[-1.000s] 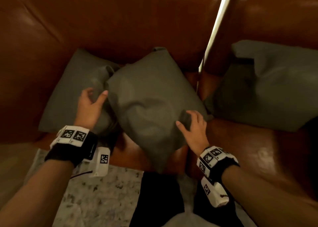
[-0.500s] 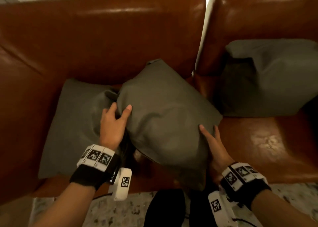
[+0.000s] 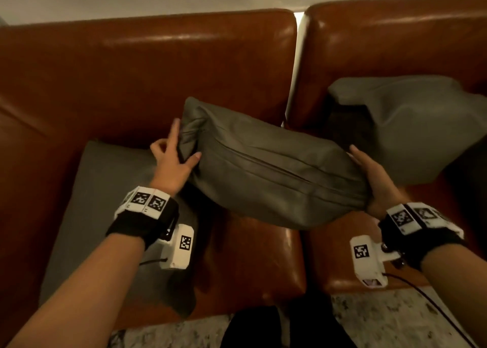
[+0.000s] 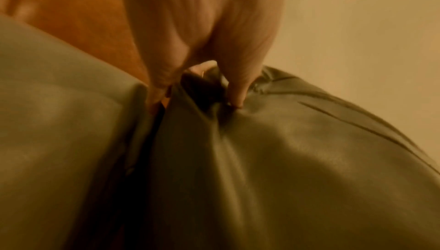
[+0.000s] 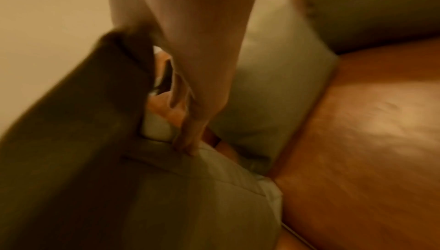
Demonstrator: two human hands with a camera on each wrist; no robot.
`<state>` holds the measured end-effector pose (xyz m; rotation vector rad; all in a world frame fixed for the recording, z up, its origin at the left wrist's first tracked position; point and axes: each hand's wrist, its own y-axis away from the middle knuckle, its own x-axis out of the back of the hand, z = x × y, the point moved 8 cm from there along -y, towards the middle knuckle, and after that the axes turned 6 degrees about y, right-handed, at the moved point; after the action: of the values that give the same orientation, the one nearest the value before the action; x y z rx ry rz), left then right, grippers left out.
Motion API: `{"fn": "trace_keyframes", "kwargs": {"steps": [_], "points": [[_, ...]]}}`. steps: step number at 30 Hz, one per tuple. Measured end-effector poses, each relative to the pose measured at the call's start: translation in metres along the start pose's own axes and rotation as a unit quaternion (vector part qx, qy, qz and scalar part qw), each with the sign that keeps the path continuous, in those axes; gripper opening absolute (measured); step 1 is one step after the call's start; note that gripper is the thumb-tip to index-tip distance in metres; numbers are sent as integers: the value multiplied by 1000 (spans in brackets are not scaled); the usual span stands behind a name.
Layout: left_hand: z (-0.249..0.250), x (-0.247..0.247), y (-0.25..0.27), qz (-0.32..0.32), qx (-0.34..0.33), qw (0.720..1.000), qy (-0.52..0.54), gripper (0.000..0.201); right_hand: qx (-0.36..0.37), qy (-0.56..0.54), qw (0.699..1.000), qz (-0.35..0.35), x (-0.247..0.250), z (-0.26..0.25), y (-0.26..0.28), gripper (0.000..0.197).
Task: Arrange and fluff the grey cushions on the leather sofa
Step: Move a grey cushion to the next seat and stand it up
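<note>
Three grey cushions in view, two hands, two brown leather sofa sections parted by a narrow pale gap.

Left of and below the left hand (image 3: 172, 163), flat grey cushion (image 3: 105, 202) lying on the seat of the left sofa section (image 3: 131, 70), its front edge close to the seat's front edge. Left hand gripping the left end of the held cushion (image 3: 266, 168), thumb pressed on the front face, fingers behind the bunched corner; wrist view confirming thumb and fingers (image 4: 234, 92) pinching a fold of fabric.

Between the hands, held cushion lifted clear of the seat, long axis running left to right, tilted with the left end higher and farther back, right end lower and nearer; zipper seam facing up along its length. Open leather seat beneath it, backrest just behind.

Right hand (image 3: 374, 179) cupping the right end, fingers curled round the edge. Beyond and right of that hand, third grey cushion (image 3: 416, 126) leaning against the backrest of the right sofa section (image 3: 395, 39). Speckled floor (image 3: 382, 321) along the sofa's front edge.
</note>
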<state>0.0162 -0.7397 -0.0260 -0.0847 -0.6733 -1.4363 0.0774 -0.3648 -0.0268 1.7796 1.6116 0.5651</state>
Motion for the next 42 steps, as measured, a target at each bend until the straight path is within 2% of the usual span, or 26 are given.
{"fn": "trace_keyframes", "kwargs": {"steps": [2,3,5,7,10,13,17,22,23,25,26,28,32,34,37,40,42], "points": [[-5,2,-2,25,26,998,49,93,16,-41,999,1,7,10,13,42],[-8,3,-5,29,33,997,64,89,21,-39,999,1,10,17,19,41],[-13,5,-9,32,35,998,50,65,41,-29,999,-4,9,22,30,39],[-11,15,-10,54,25,998,21,47,84,-32,996,-8,7,9,29,45],[-4,42,-12,122,4,990,67,29,157,-45,987,-9,-3,-31,9,50],[1,57,-19,172,8,977,123,22,198,-107,974,-12,-20,-64,-24,52],[19,53,-22,213,-8,971,107,30,199,-136,970,1,-44,-64,-62,59],[14,44,-36,214,13,963,165,27,136,10,990,19,-57,-43,-112,96],[11,41,-38,183,28,965,183,30,131,15,991,25,-56,-39,-116,103],[0,24,-46,88,72,966,232,65,133,-1,990,40,-49,-36,-126,107],[-4,13,-50,53,97,958,266,78,133,-8,990,38,-50,-36,-131,104],[-5,-8,-52,19,112,945,306,88,131,-17,991,31,-51,-35,-139,92],[-1,-9,-55,86,84,949,291,75,124,-32,991,32,-56,-36,-140,84],[1,-1,-51,120,95,954,257,70,103,-3,995,3,-66,-34,-135,81],[0,25,-39,191,92,958,193,70,88,36,995,-36,-86,-37,-134,88],[-16,32,-51,184,109,951,222,73,95,37,994,-38,-106,-45,-152,82],[-32,32,-69,167,130,947,242,82,93,18,995,-20,-112,-45,-166,80]]}}
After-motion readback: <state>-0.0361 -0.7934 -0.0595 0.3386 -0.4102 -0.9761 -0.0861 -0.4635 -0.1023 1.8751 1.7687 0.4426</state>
